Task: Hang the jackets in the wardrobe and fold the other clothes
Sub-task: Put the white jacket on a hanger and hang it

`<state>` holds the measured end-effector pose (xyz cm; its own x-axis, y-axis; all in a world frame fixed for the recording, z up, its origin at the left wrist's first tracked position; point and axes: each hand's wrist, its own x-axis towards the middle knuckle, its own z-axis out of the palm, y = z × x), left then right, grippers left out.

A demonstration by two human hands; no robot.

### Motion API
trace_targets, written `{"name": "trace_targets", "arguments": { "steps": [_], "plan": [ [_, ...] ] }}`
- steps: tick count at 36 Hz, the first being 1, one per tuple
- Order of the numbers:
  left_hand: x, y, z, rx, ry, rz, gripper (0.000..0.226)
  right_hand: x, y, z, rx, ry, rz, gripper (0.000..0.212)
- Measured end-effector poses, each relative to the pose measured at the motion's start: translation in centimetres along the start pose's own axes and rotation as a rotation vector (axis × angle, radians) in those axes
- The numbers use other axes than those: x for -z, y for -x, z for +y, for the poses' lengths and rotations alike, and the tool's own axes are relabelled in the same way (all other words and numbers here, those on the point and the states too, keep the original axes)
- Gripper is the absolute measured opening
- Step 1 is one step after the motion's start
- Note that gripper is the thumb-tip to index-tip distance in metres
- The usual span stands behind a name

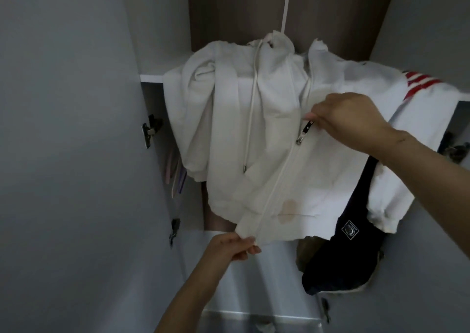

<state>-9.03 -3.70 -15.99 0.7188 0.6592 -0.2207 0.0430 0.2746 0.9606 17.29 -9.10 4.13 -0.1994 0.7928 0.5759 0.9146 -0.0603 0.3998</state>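
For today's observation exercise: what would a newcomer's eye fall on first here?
First, the white zip-up jacket hanging mid-frame in the open wardrobe. The right hand pinches its zipper pull; the left hand grips the hem. Next, red stripes on its sleeve at upper right, and a dark garment hanging lower right.

Single head view, close, facing forward-down into open wardrobe (162, 35).

**White hoodie hanging in the wardrobe**

A white zip-up hooded jacket (267, 139) hangs inside the open wardrobe (157, 76), zipped partway, its metal zipper pull (304, 134) at mid-chest. Brownish stains mark the lower front; red stripes cross one sleeve. A dark navy garment (340, 243) hangs beside it.
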Motion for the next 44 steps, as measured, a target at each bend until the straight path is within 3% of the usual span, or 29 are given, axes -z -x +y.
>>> {"name": "trace_targets", "arguments": {
  "steps": [4,7,10,12,14,18,23,28,32,39,44],
  "plan": [
    [1.1,0.0,1.5,0.035,-0.287,-0.063,0.026,0.4,-0.3,0.4,-0.034,-0.04,0.012,0.034],
    [1.5,-1.0,3.4,-0.059,-0.672,0.121,0.039,0.7,-0.5,-0.3,-0.047,-0.113,-0.064,0.055],
    [0.5,-1.7,6.6,-0.352,-0.831,0.352,0.041,1.0,-0.8,-0.4,-0.046,-0.195,-0.104,0.057],
    [-1.3,-2.2,8.9,-0.555,-0.826,0.425,0.036,1.0,-0.9,-0.4,-0.028,-0.2,-0.133,0.048],
    [-3.8,-3.2,10.8,-0.653,-0.776,0.379,0.027,1.1,-1.0,-0.4,-0.014,-0.195,-0.149,0.045],
    [-7.7,-6.1,12.4,-0.653,-0.689,0.213,0.03,1.5,-1.3,-0.3,-0.016,-0.196,-0.171,0.044],
    [-9.4,-7.6,12.1,-0.741,-0.586,0.244,0.017,2.0,-1.8,0.6,0.038,-0.174,-0.162,0.043],
    [-7.9,-7.4,11.9,-0.666,-0.394,0.153,0.02,2.6,-2.9,2.9,0.151,-0.058,-0.212,0.031],
    [-6.4,-7.4,11.3,-0.605,-0.414,0.161,0.02,3.9,-4.9,6.1,0.134,-0.003,-0.084,0.018],
    [-4.7,-7.7,10.3,-0.527,-0.551,0.163,0.035,2.5,-6.6,8.8,-0.107,-0.025,-0.189,0.037],
    [-5.7,-8.2,11.8,-0.555,-0.507,0.172,0.02,1.2,-6.4,8.5,-0.122,-0.241,-0.023,0.039]
  ]
}}
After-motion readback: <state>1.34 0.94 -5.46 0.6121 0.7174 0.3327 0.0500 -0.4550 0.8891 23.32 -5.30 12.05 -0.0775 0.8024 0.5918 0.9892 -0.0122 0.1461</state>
